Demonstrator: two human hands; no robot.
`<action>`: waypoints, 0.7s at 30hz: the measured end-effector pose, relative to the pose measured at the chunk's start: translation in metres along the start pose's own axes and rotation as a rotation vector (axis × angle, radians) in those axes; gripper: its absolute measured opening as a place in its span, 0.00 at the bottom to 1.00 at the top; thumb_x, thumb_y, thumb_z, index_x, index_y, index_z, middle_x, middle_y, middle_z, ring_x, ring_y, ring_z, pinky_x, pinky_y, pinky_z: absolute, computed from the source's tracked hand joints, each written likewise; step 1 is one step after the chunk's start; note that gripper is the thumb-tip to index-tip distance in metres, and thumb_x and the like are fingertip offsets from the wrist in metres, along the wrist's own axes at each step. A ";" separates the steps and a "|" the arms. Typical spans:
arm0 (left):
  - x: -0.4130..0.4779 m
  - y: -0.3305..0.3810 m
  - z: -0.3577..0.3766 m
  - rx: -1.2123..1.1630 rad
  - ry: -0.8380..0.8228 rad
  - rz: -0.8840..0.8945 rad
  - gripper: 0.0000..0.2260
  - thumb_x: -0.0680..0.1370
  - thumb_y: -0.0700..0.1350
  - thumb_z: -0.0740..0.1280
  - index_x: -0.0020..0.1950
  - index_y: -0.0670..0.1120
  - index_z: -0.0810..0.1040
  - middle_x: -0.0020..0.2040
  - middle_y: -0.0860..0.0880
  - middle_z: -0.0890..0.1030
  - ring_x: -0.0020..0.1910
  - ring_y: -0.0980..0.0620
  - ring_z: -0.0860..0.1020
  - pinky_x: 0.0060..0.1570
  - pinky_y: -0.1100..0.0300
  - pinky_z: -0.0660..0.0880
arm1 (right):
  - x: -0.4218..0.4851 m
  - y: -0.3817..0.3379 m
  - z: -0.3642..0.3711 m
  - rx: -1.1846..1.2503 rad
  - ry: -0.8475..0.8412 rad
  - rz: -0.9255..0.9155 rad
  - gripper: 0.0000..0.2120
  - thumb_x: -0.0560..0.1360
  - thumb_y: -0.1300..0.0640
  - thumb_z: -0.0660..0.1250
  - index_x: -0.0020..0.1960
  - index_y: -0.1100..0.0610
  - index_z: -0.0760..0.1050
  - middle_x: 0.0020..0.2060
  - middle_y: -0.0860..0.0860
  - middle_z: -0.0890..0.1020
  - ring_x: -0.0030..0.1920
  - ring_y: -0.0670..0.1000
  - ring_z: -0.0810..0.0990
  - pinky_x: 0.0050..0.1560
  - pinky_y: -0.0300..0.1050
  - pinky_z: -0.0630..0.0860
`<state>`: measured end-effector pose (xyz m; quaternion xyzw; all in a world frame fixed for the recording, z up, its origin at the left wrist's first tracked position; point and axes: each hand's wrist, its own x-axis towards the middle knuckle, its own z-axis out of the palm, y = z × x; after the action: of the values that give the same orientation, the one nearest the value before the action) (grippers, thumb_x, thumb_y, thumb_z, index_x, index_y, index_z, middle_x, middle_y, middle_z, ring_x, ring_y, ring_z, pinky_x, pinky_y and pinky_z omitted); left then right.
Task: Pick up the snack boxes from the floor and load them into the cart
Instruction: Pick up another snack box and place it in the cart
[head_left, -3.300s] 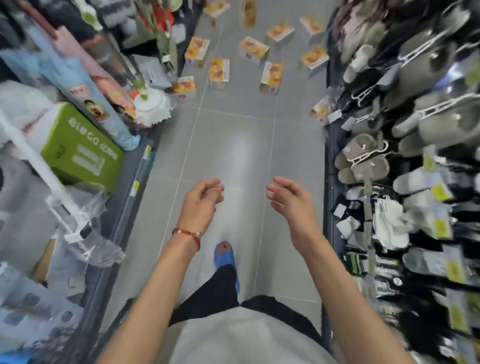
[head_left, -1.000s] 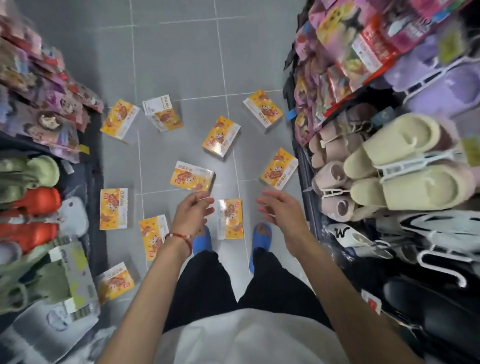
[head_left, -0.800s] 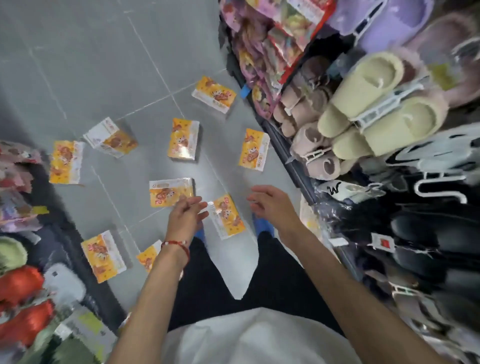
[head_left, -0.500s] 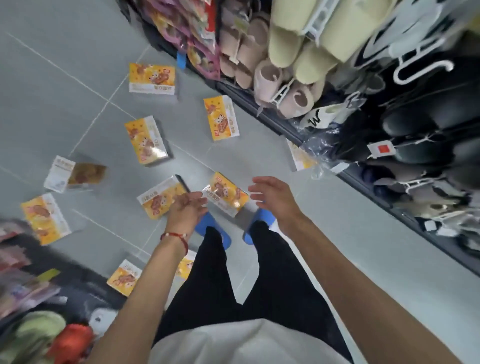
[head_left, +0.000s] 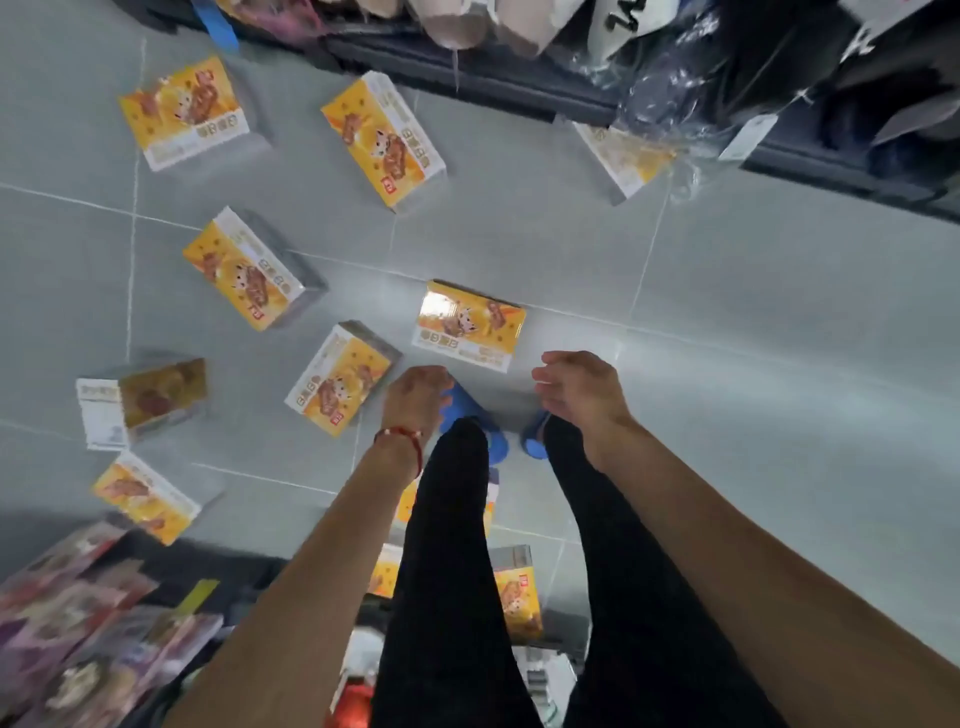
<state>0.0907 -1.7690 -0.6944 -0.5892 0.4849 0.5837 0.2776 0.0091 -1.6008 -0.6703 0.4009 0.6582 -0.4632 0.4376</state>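
Grey tiled floor (head_left: 753, 338) fills most of the frame. A dark store rack (head_left: 519, 88) runs along the top edge with slippers and bagged goods hanging over it. A second display of blurred packaged goods (head_left: 78, 623) fills the lower left corner. The person's legs in black trousers (head_left: 447, 571) rise from the bottom centre, and both bare forearms reach up from the bottom edge toward the middle of the frame. The yellow snack boxes lie scattered flat on the floor, none of them lifted. The nearest box (head_left: 470, 325) lies just above the gap between the two hands. A second box (head_left: 340, 384) sits just left of the left hand, and a third box (head_left: 244, 270) is up and to the left of that. Two more boxes (head_left: 384, 137) (head_left: 182, 109) lie toward the upper left. One box (head_left: 623, 153) is partly tucked under clear plastic at the foot of the top rack. A blurred box (head_left: 140, 400) and another below it (head_left: 143, 496) lie at the left edge. Further boxes (head_left: 519, 592) show between and behind the legs at bottom centre. Blue shoes (head_left: 467, 410) peek out below the hands. The left hand (head_left: 415, 397) hangs back-up over the left shoe, its fingers loosely bent and gripping nothing. The right hand (head_left: 576, 389) is level with it to the right, fingers relaxed and slightly curled, also empty. A thin red bracelet (head_left: 400, 434) circles the left wrist.
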 end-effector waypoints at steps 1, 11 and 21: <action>0.019 -0.004 0.003 0.037 0.017 0.012 0.06 0.82 0.43 0.61 0.52 0.45 0.77 0.61 0.41 0.81 0.63 0.42 0.78 0.54 0.55 0.77 | 0.018 0.006 0.002 0.027 0.020 0.021 0.05 0.80 0.65 0.66 0.51 0.62 0.82 0.53 0.65 0.85 0.44 0.54 0.79 0.59 0.52 0.81; 0.253 -0.030 0.038 0.416 0.187 0.147 0.28 0.73 0.58 0.66 0.65 0.41 0.78 0.63 0.43 0.80 0.62 0.42 0.77 0.54 0.57 0.70 | 0.234 0.092 0.048 0.072 0.134 0.063 0.08 0.75 0.56 0.66 0.51 0.55 0.82 0.43 0.51 0.81 0.45 0.54 0.77 0.48 0.50 0.75; 0.430 -0.061 0.056 0.371 0.369 0.351 0.35 0.76 0.64 0.64 0.76 0.46 0.64 0.72 0.44 0.72 0.70 0.42 0.71 0.68 0.50 0.67 | 0.419 0.131 0.113 0.179 0.100 0.077 0.32 0.71 0.31 0.61 0.68 0.48 0.73 0.56 0.52 0.84 0.55 0.57 0.83 0.60 0.56 0.79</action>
<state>0.0570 -1.8025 -1.1296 -0.5318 0.7195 0.4076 0.1827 0.0301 -1.6249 -1.1227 0.4860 0.6192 -0.4825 0.3842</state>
